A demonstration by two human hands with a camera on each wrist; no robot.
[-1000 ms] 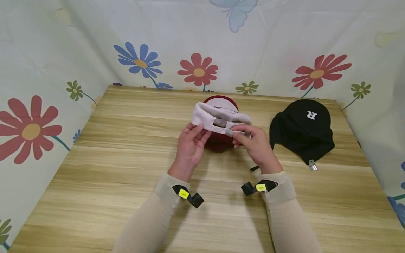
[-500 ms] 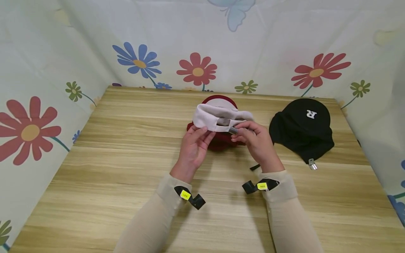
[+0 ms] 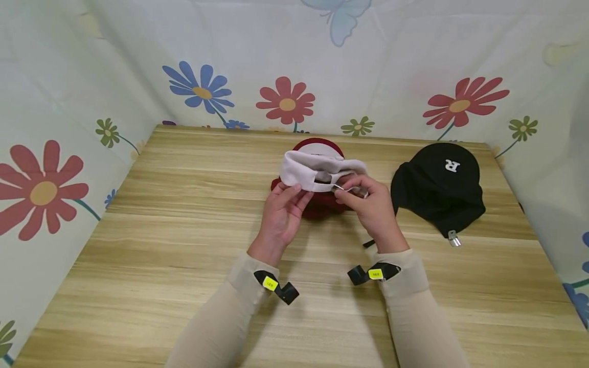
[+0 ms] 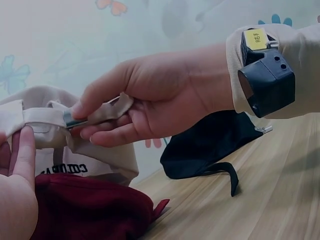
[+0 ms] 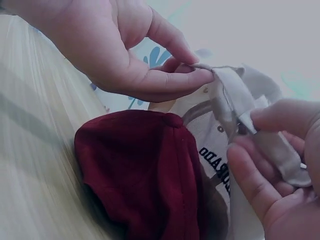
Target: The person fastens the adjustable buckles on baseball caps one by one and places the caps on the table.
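Observation:
A cream cap [image 3: 294, 168] is held up with its rear opening and strap towards me. My left hand [image 3: 281, 217] pinches the cap's lower edge left of that opening, fingers behind and thumb in front. With thumb and fingers, my right hand [image 3: 375, 212] pinches the strap at its small metal buckle [image 4: 72, 119]. A loose strap end [image 4: 117, 107] loops out past the right fingers. Behind and below sits a dark red cap [image 5: 135, 165] with a white front panel [image 3: 317, 149] bearing black lettering; the cream cap and both hands partly hide it.
A black cap [image 3: 442, 189] with a white letter R lies to the right on the wooden table [image 3: 184, 255]. Its metal buckle [image 3: 454, 238] hangs at its near edge, and a black strap end [image 3: 370, 243] sticks out near my right wrist. A flower-printed sheet [image 3: 391, 61] stands behind.
Both hands and the cream cap shifted slightly right, then the right hand moved a little back left. The buckle turned from face-on to edge-on between the right fingers. The left hand keeps its grip.

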